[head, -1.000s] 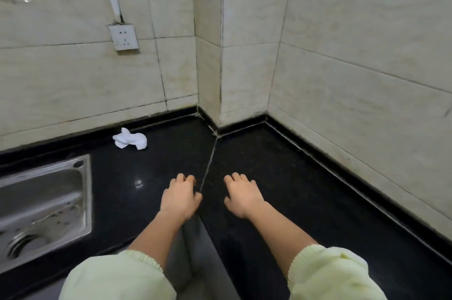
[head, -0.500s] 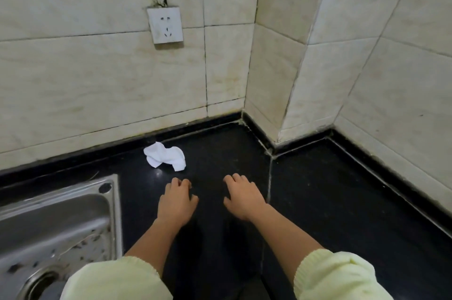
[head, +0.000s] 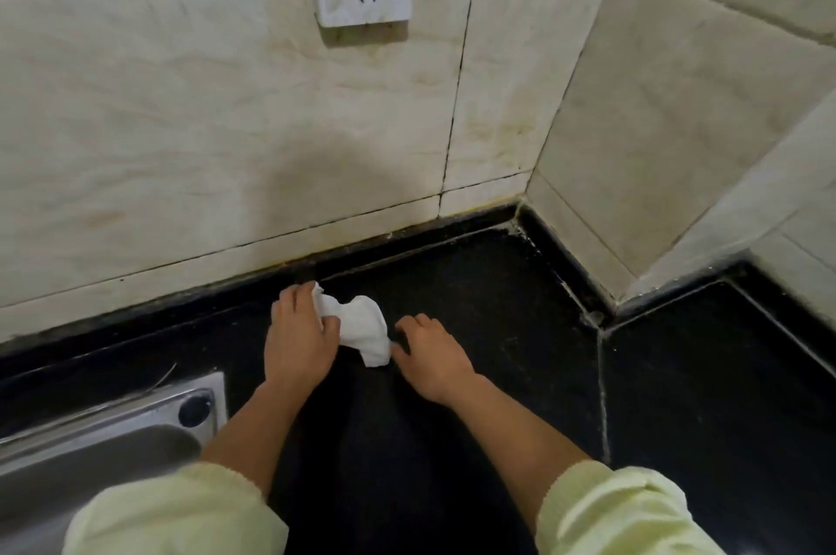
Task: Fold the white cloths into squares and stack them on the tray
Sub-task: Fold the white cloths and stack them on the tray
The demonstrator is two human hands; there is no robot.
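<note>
Pinching the nine-o'clock end of the white cloth (head: 362, 326), the left hand (head: 301, 342) curls its fingers round it. The right hand (head: 432, 357) touches the four-o'clock corner, grip unclear. The inside of the sink (head: 149, 407) is hidden.

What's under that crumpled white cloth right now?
The white cloth lies on the black countertop, which shows around it. The left hand grips and covers its left end. Anything beneath the cloth itself is hidden.

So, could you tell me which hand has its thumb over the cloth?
The left hand, nearer the sink; the right hand only meets the white cloth's near corner.
</note>
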